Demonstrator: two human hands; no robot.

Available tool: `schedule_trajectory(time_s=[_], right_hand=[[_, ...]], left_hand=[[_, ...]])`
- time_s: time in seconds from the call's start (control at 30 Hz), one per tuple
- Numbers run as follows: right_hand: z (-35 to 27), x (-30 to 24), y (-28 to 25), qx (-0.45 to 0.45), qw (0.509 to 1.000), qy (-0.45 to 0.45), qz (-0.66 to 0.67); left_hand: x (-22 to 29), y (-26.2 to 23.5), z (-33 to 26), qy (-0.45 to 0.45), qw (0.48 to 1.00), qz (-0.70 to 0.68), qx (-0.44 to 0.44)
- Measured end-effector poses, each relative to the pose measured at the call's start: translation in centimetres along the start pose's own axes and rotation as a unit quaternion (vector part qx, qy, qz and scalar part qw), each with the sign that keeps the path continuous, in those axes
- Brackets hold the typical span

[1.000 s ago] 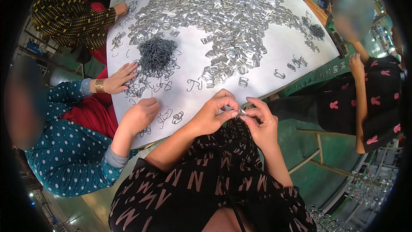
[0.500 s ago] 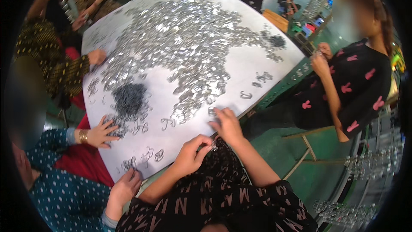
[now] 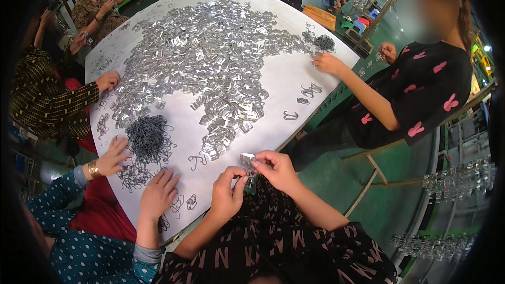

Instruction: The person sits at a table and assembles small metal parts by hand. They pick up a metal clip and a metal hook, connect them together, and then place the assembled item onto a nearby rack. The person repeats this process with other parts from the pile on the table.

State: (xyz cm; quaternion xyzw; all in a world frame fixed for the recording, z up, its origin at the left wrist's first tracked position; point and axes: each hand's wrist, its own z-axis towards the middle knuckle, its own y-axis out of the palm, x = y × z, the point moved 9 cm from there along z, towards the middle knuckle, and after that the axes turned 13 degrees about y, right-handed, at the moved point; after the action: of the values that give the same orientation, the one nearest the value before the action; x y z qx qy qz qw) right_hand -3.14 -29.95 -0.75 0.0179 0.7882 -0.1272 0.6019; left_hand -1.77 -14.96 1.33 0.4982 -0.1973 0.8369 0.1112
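At the near edge of a white-topped table [image 3: 284,81], my two hands are close together. My right hand [image 3: 278,171] pinches a small flat silver metal piece [image 3: 245,158] between thumb and fingers. Beside it, my left hand [image 3: 226,195] is closed, thumb against fingertips. Small shiny bits [image 3: 251,183] hang by those fingertips, too small to tell what they are. A broad heap of similar silver metal pieces [image 3: 210,63] covers the table's middle, its near tip just beyond my hands. A few bent wire hooks [image 3: 195,162] lie left of that tip.
A pile of dark wire hooks [image 3: 147,138] is at the left, near a co-worker's hands [image 3: 158,194]. On the right, another co-worker's hand [image 3: 329,64] reaches over the table by a smaller dark hook pile [image 3: 323,42]. More people line the far and left edges.
My right hand has come back from the heap's near tip to my left hand, with a metal piece in it. The right co-worker's hand has reached onto the table; the left co-worker's hands have shifted.
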Motion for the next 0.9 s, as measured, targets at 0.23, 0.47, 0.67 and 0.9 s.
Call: schedule_trajectory(time_s=[0.23, 0.47, 0.67, 0.9], right_hand=[[-2.9, -2.7, -1.0, 0.059, 0.99, -0.116, -0.047], [-3.6, -1.3, -0.8, 0.104, 0.989, -0.1, 0.006], [-3.7, -2.0, -1.2, 0.065, 0.986, -0.15, -0.006], [-2.8, -0.3, 0.3, -0.032, 0.983, -0.088, 0.157]], left_hand=[[0.8, 0.5, 0.5, 0.04, 0.993, 0.11, 0.003], [1.0, 0.4, 0.2, 0.04, 0.992, 0.111, -0.034], [-2.4, -7.6, 1.2, 0.081, 0.946, 0.312, -0.021], [-7.3, -9.7, 1.6, 0.071, 0.863, 0.488, -0.111]])
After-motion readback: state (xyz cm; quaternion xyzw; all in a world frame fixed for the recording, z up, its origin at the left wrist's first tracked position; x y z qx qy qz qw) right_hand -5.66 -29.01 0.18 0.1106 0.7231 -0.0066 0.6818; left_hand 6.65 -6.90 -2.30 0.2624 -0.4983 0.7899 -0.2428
